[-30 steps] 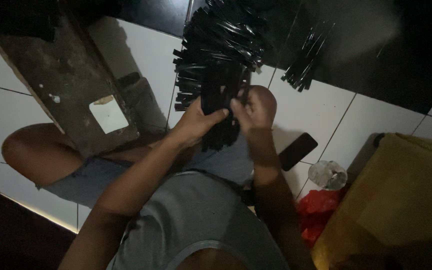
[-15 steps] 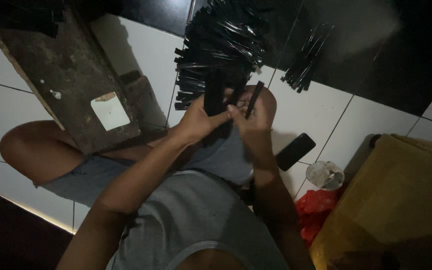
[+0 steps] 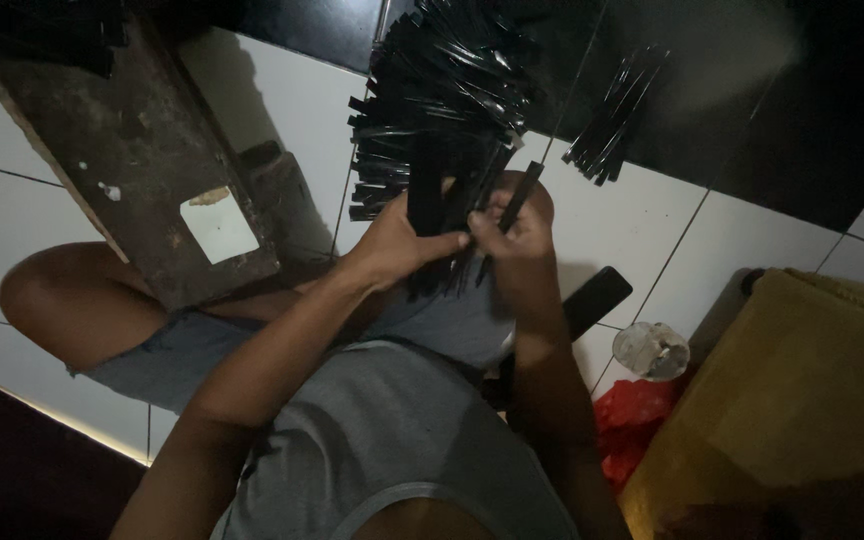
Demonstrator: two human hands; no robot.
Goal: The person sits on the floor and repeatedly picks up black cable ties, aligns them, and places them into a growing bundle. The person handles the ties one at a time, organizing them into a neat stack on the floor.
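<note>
I sit on a white tiled floor with both hands raised in front of me. My left hand (image 3: 404, 243) grips a bundle of flat black strips (image 3: 430, 205) that stands upright in its fist. My right hand (image 3: 517, 228) pinches a single black strip (image 3: 520, 197) by its lower end, right beside the bundle, with the strip tilted up to the right. Just beyond my hands lies a big heap of the same black strips (image 3: 447, 95) on the floor. A smaller loose bunch of strips (image 3: 617, 115) lies to the right of the heap.
A dark worn wooden board (image 3: 122, 150) with a pale patch lies at left, above my bent knee. A black phone (image 3: 597, 297) lies on the tile by my right arm. Lower right sit a small clear cup (image 3: 652, 348), a red bag (image 3: 642, 420) and a tan cardboard box (image 3: 802, 400).
My hands have lifted slightly away from my lap. The right hand has drawn one strip out of the bundle and now holds it apart, tilted up.
</note>
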